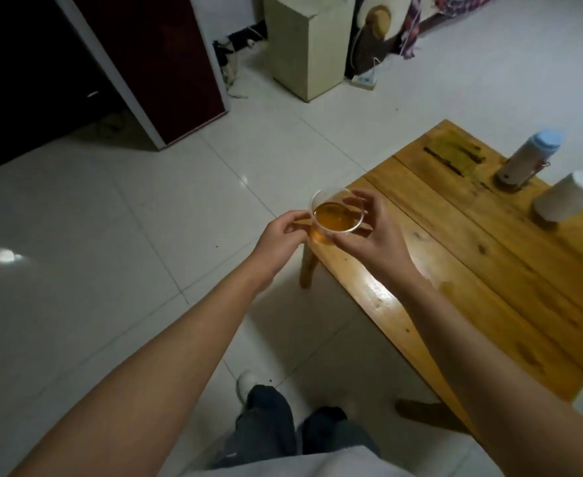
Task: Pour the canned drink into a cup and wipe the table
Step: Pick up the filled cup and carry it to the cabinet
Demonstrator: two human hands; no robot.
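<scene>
You hold the cup [335, 220], already full of amber drink, between your left hand [285, 235] and right hand [374, 235] over the table [489, 270] corner, perhaps just resting. Set it down level, then wipe.

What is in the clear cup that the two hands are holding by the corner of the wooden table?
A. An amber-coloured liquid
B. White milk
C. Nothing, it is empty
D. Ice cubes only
A: the clear cup, held between the left hand and right hand, is partly filled with amber liquid.
</scene>
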